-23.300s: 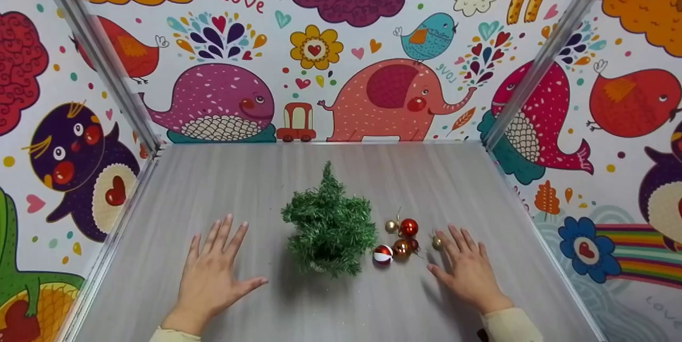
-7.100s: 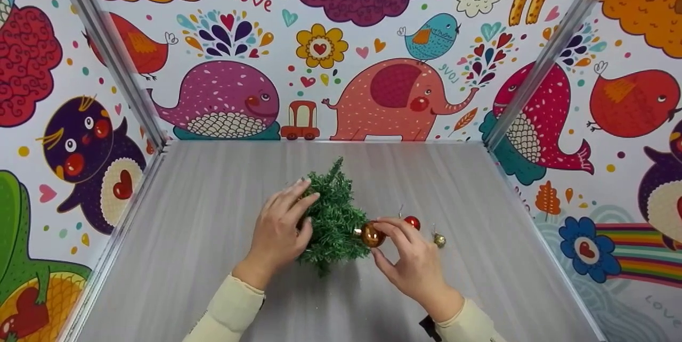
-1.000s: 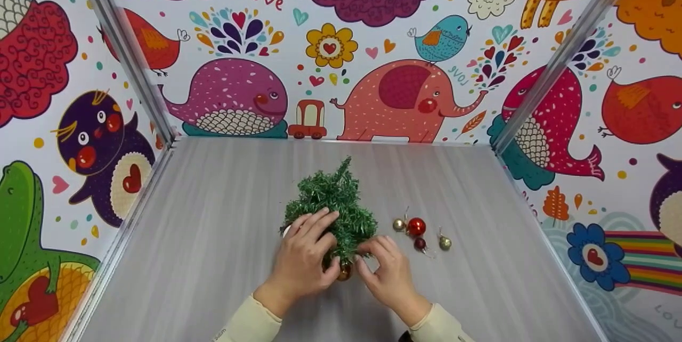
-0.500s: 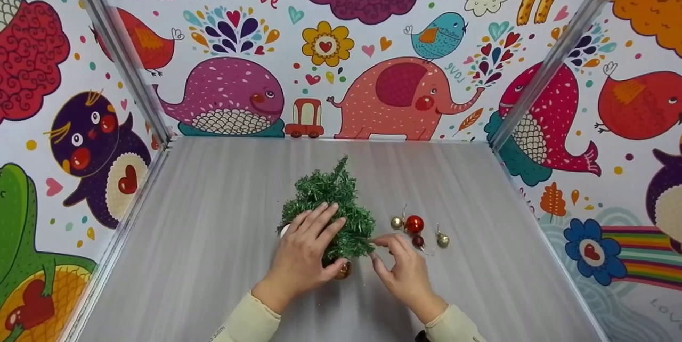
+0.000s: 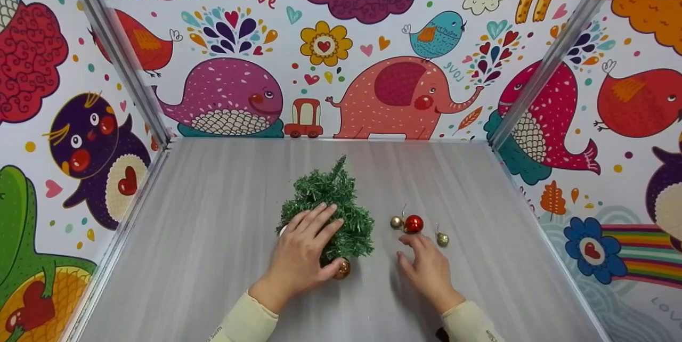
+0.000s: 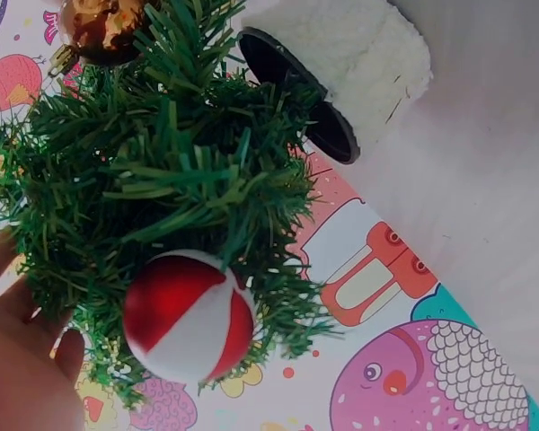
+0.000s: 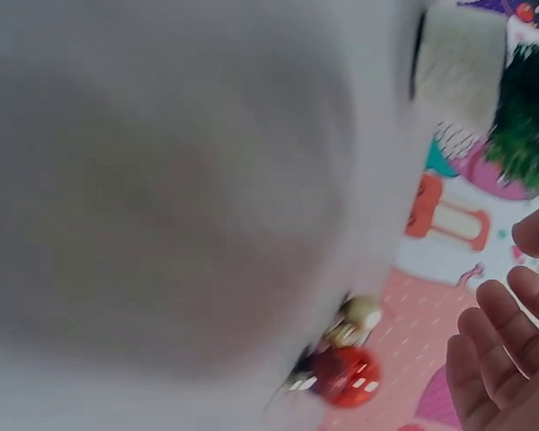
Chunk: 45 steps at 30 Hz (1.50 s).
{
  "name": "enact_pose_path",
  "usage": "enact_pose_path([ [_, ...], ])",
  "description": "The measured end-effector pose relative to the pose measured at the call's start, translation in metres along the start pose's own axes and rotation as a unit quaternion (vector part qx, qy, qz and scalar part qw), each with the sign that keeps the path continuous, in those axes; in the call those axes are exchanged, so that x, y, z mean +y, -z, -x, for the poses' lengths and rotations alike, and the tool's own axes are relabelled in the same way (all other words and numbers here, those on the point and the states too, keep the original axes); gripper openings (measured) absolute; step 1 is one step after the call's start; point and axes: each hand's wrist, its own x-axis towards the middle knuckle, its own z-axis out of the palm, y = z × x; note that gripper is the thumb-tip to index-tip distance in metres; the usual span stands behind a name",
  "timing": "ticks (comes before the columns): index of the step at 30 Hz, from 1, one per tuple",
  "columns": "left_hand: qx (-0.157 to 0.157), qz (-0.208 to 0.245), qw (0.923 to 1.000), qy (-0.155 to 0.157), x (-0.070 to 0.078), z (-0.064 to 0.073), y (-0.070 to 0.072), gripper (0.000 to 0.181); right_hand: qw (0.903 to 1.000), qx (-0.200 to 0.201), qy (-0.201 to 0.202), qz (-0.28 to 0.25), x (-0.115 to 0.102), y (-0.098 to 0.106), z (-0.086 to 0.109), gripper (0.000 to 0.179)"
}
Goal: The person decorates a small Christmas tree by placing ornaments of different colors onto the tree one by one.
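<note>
A small green tinsel Christmas tree (image 5: 327,193) stands on the table, its white base (image 6: 368,63) seen in the left wrist view. My left hand (image 5: 301,257) rests against the branches with extended fingers, the thumb beside a bronze ball (image 5: 343,268) low on the tree. A red-and-white ball (image 6: 190,314) hangs on the left side. To the right, my right hand (image 5: 429,273) hovers near the loose baubles with relaxed, bent fingers, holding nothing. By its fingertips lie a shiny red ball (image 5: 413,224) and a small gold ball (image 5: 396,222). A dark red ball (image 7: 326,366) shows only in the right wrist view.
A pale gold bauble (image 5: 443,239) lies apart on the right. The grey wood-patterned table (image 5: 213,187) is bounded by cartoon-printed walls (image 5: 367,38) at the back and sides, with metal posts (image 5: 117,59) at the corners.
My right hand has left the tree's lower right branches and moved right to the loose baubles. The left hand stays on the tree. Earlier, the bronze ball was in my right hand; now it hangs low on the tree.
</note>
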Motion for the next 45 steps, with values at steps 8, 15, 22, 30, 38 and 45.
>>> enact_pose_path([
  [8, -0.003, 0.003, 1.0, 0.0, 0.0, 0.0, 0.0, 0.069, 0.9992, 0.004, -0.035, 0.019, 0.025, 0.0, -0.001, 0.03],
  [15, -0.009, 0.001, 1.0, 0.004, -0.002, 0.0, 0.003, 0.069, 0.9965, -0.014, -0.077, 0.031, 0.037, 0.0, -0.006, 0.029],
  [22, -0.005, 0.005, 1.0, -0.002, -0.003, 0.0, 0.003, 0.07, 0.9896, -0.058, -0.122, 0.05, 0.049, -0.003, -0.008, 0.03],
  [30, -0.006, 0.007, 1.0, -0.001, -0.002, -0.001, 0.004, 0.067, 0.9907, -0.046, -0.106, 0.072, 0.054, -0.01, -0.009, 0.03],
  [38, -0.008, 0.002, 1.0, -0.004, -0.002, -0.001, 0.004, 0.068, 0.9905, -0.042, -0.09, 0.096, 0.054, -0.015, -0.01, 0.028],
  [45, -0.007, 0.015, 0.9998, -0.008, -0.004, -0.001, 0.005, 0.063, 0.9897, -0.041, -0.088, 0.105, 0.055, -0.017, -0.008, 0.026],
])
